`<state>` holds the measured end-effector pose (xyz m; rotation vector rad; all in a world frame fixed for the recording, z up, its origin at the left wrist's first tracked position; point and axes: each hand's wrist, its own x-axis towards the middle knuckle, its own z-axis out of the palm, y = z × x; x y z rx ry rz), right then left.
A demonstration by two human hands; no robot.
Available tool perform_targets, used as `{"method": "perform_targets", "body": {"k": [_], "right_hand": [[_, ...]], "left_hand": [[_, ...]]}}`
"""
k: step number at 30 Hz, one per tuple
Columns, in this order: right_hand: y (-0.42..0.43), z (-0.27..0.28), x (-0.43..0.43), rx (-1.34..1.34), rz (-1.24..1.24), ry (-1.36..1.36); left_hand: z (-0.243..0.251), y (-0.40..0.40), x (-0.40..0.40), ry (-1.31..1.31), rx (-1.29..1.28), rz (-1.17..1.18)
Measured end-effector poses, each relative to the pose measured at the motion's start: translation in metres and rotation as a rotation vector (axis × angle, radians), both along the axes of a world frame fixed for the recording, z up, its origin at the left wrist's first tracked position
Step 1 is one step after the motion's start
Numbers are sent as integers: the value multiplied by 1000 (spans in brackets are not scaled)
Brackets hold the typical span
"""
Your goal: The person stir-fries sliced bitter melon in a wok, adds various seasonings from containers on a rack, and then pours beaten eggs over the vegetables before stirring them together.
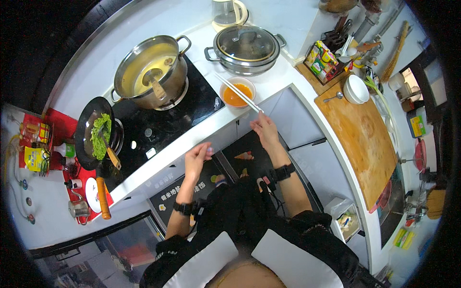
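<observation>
My right hand [265, 131] is at the near ends of a pair of pale chopsticks [239, 93], its fingertips touching or close to them; a firm hold cannot be made out. The chopsticks lie across a bowl of orange liquid [236, 96] at the counter's front edge. My left hand [198, 154] is held in front of the counter with curled fingers, away from any utensil; whether something small is between the fingertips is unclear. Beyond it, a steel pot [144, 68] of yellowish liquid holds a ladle [157, 88]. A black wok [86, 129] contains shredded green food [100, 138] and a wooden-handled spatula [111, 154].
A lidded steel pot [246, 50] stands behind the bowl, near a glass kettle [227, 14]. At right, a wooden board [360, 144] bears white bowls [356, 89] and a spoon [333, 96]. The wok's handle [103, 198] projects over the counter edge. A bin [345, 219] stands below right.
</observation>
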<state>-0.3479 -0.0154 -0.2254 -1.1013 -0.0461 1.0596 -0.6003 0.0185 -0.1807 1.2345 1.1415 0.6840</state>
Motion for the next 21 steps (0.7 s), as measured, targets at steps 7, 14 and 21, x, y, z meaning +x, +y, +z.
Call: {"method": "perform_targets", "body": {"k": [7,14,21], "right_hand": [[25,3,31,85,44,-46],[-2,38,64,-53,-19,-164],[-26,128,85,-268,129,-853]], "left_hand": [[-26,55,77,-245,-240,-16],[-48,93,105,-456,-503,-10],[-51,114,122,-771,-662,-98]]}}
